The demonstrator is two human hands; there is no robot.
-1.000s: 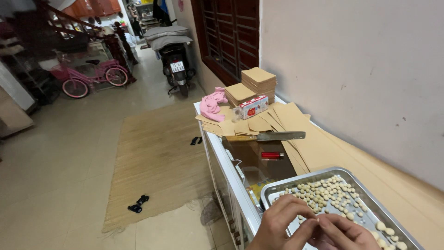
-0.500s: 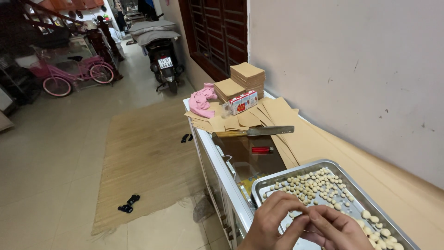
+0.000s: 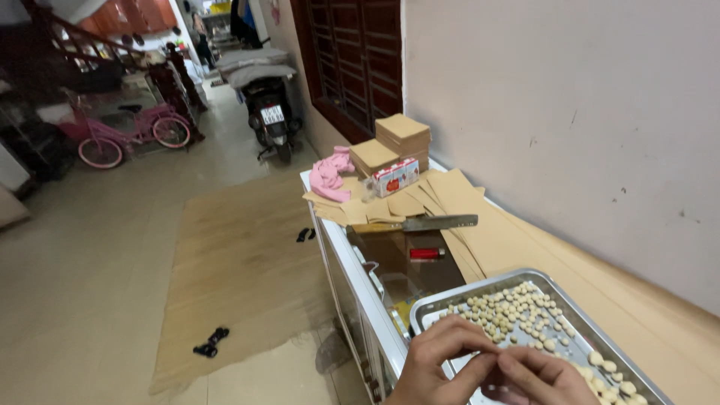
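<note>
Head view: left hand and right hand pinch together, fingertips touching, over metal tray of pale round pieces; held item too small to tell.

worktop covered with brown paper sheets | knife laid across the sheets | red lighter seen on the glass | pink cloth bunched at the far end beside stacked cardboard squares | motorbike parked beyond | pink bicycle stood on the left | woven mat spread on the floor
</note>
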